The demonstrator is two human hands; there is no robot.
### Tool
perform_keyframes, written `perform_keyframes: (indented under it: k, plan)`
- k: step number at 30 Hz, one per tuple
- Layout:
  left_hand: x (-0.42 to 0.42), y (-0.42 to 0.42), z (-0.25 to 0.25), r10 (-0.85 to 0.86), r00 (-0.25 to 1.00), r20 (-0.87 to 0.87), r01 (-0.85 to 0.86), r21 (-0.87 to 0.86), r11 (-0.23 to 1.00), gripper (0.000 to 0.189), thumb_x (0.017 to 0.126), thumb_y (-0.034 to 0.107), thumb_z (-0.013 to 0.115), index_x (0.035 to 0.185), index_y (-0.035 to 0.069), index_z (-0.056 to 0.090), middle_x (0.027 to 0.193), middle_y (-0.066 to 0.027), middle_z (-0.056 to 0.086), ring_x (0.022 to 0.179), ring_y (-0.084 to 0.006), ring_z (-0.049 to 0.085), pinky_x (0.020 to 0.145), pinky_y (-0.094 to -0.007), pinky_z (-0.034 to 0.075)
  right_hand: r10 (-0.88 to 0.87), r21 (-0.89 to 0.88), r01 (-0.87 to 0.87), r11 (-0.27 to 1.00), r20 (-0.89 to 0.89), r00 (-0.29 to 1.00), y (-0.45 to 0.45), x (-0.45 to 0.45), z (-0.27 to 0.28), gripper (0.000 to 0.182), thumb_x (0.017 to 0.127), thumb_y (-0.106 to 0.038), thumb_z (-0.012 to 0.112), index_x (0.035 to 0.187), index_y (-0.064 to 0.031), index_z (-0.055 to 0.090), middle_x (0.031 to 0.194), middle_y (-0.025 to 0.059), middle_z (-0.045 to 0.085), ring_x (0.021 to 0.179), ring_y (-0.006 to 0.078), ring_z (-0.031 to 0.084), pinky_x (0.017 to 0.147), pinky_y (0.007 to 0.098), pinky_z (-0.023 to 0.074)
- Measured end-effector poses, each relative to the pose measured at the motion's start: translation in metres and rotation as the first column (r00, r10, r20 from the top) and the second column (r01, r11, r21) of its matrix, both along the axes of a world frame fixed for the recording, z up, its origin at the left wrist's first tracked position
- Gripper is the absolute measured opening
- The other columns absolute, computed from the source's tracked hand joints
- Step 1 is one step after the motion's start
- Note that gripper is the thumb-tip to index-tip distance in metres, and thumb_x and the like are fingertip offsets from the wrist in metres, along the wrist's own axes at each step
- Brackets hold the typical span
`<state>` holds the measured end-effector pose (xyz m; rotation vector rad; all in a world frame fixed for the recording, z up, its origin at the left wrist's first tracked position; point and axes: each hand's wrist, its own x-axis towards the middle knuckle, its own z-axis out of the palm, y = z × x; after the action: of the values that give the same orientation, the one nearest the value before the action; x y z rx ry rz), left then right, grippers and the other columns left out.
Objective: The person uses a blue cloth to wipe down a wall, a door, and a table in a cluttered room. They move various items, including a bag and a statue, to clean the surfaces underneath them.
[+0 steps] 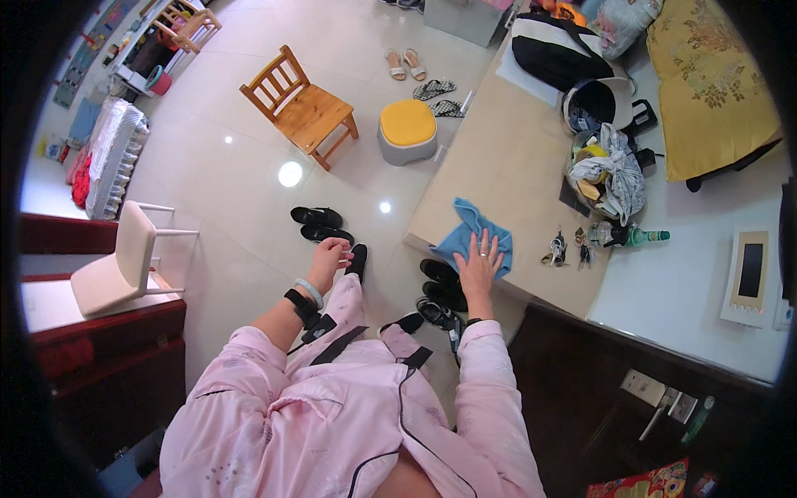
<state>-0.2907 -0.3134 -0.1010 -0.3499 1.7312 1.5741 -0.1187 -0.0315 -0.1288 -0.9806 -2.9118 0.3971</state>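
My right hand [479,266] lies spread, palm down, on a blue cloth [459,235] at the near left corner of a beige cabinet top [473,168]. One part of the cloth sticks out beyond my fingers, away from me. A ring shows on one finger. My left hand [334,249] hangs in the air over the floor, its fingers loosely curled, and I see nothing in it. A bangle and a black strap are on the left wrist. On the cabinet, to the right of the cloth, lie bunches of keys [555,250].
Bottles [641,236], a tied plastic bag [616,174], a cap [613,99] and a black-and-white bag [557,53] stand along the wall. Black shoes [316,216] are on the floor by my feet. Beyond are a yellow-topped stool [408,127] and a wooden chair [314,115]. A dark door [560,373] is at right.
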Motion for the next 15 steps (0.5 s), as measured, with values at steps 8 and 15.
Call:
perform_keyframes:
  k: [8,15]
  plan:
    - [-0.109,0.003,-0.007,-0.153,0.986,0.064,0.147,0.086,0.985,0.017,0.089,0.011,0.046,0.098,0.002,0.056,0.094,-0.006,0.059,0.079,-0.0173,0.061,0.067,-0.0287,0.05,-0.115,0.017,0.114,0.993,0.116,0.987,-0.069,-0.069,-0.003,0.06,0.083,-0.033,0.06,0.134,-0.0088,0.039,0.148,0.0123,0.021,0.137,0.0371,0.013,0.105,0.0601,0.0153]
    - [-0.191,0.004,-0.002,-0.282,0.958,0.053,0.276,0.094,0.956,0.017,0.092,0.015,0.046,0.102,0.004,0.056,0.095,-0.0051,0.059,0.086,-0.0163,0.061,0.072,-0.027,0.05,-0.177,-0.093,0.16,0.983,-0.219,0.96,-0.085,-0.144,-0.014,0.034,0.083,-0.009,0.057,0.117,-0.0051,0.055,0.135,0.0103,0.043,0.129,0.0341,0.032,0.106,0.0483,0.0254]
